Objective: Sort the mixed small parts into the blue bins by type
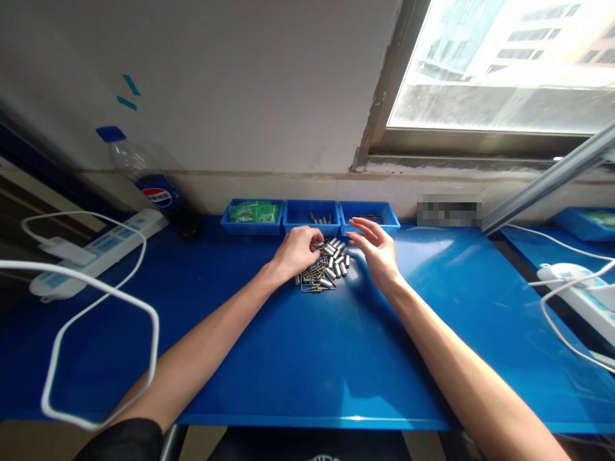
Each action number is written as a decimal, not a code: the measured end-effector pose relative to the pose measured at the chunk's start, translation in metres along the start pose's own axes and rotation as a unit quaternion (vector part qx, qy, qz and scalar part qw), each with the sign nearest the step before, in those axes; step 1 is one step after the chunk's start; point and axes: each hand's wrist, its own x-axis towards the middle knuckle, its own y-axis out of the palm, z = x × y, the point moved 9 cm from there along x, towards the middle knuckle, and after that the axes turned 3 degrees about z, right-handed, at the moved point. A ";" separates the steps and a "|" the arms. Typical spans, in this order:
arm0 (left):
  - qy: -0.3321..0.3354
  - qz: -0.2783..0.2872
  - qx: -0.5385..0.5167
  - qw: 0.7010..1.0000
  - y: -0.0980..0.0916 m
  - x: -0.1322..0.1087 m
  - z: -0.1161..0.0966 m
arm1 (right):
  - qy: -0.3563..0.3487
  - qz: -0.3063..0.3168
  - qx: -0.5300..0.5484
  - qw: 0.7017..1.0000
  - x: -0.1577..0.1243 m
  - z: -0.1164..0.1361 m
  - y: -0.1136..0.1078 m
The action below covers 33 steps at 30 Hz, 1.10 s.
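A mixed pile of small metal parts lies on the blue table: short silver cylinders (338, 260) at its right and thin pins with brass-coloured parts (314, 279) at its left and front. My left hand (298, 250) rests at the pile's upper left, its fingers curled together; whatever is between the fingertips is too small to make out. To the right of the pile, my right hand (377, 251) hovers with its fingers apart and nothing in them. Behind stand a middle blue bin (300, 208) with several small metal parts and a right blue bin (389, 214) with a few thin dark parts.
The left blue bin (228, 224) holds green packets (254, 212). A cola bottle (144, 173) and a white power strip (103, 253) stand at the left, with a white cable (154, 346) looping over my left forearm. Another power strip (576, 294) lies right.
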 end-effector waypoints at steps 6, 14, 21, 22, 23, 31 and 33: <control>-0.012 -0.019 -0.006 1.000 -0.006 0.001 0.002 | -0.005 0.017 -0.015 1.000 -0.001 0.000 0.003; 0.017 -0.083 -0.086 0.993 -0.029 0.002 -0.012 | 0.010 0.038 -0.016 0.999 -0.004 0.000 0.008; 0.007 -0.073 -0.206 0.976 -0.031 0.007 -0.012 | 0.010 0.075 -0.056 0.996 -0.006 0.002 0.018; 0.006 -0.072 -0.227 0.971 -0.030 0.007 -0.011 | 0.013 0.081 -0.060 0.995 -0.006 0.002 0.020; 0.004 -0.071 -0.249 0.966 -0.030 0.007 -0.011 | 0.018 0.088 -0.061 0.994 -0.007 0.001 0.022; -0.015 -0.039 -0.333 0.942 -0.024 0.006 -0.010 | 0.054 0.107 0.020 0.993 -0.009 -0.004 0.027; -0.016 -0.034 -0.338 0.940 -0.023 0.006 -0.011 | 0.063 0.100 0.026 0.993 -0.008 -0.008 0.025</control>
